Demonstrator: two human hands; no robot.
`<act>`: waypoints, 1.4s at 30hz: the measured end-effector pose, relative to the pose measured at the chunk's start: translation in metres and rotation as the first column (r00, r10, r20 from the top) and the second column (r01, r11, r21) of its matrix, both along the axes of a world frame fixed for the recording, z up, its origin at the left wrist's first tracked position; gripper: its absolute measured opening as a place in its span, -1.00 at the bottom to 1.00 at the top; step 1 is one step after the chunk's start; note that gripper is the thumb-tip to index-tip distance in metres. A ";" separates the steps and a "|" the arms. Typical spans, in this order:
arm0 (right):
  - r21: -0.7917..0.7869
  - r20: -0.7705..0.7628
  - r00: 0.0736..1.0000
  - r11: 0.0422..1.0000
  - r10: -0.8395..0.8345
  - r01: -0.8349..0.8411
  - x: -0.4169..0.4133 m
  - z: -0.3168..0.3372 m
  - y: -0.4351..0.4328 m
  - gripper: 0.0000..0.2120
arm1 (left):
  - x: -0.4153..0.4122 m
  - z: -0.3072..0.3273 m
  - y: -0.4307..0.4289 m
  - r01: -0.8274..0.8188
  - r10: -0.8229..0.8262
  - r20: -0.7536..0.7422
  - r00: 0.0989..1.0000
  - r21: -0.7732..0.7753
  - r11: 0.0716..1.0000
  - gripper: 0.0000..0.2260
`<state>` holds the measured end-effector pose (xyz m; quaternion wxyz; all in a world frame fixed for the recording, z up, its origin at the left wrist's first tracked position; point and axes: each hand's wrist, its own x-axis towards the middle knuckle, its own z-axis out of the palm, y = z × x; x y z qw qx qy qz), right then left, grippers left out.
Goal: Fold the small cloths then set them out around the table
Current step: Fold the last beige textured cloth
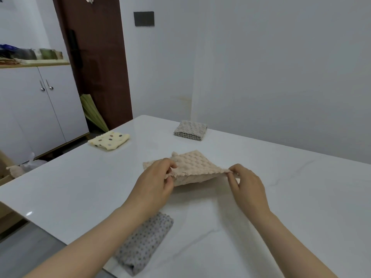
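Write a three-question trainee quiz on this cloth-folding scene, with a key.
1. True or false: both hands pinch the beige cloth.
2. How many cloths lie on the table untouched?
3. Which lies nearest the person: A) cream dotted cloth, B) grey dotted cloth, C) grey folded cloth?

Key: 1 true, the left hand and right hand each grip an edge; 2 three; 3 B.

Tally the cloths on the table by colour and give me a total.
Beige, held by left hand and right hand: 1
Cream with coloured dots: 1
Grey, folded stack: 1
Grey with dark dots: 1
Total: 4
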<state>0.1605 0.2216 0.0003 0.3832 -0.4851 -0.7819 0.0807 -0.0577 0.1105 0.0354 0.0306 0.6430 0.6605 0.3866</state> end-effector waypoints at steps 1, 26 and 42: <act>0.016 -0.018 1.000 1.000 0.006 -0.006 0.002 0.008 -0.001 -0.88 | 0.000 0.002 -0.002 -0.001 0.001 -0.001 1.000 0.001 1.000 -0.82; 0.089 -0.526 0.823 0.976 0.214 -0.197 0.033 0.171 -0.124 -0.93 | 0.041 0.106 -0.064 -0.046 -0.182 0.627 0.757 0.330 0.943 -0.88; -0.457 -0.313 0.947 0.885 -0.067 -0.088 0.051 0.082 -0.100 -0.94 | 0.038 0.034 -0.049 0.024 0.113 0.898 0.424 -0.136 0.990 -0.88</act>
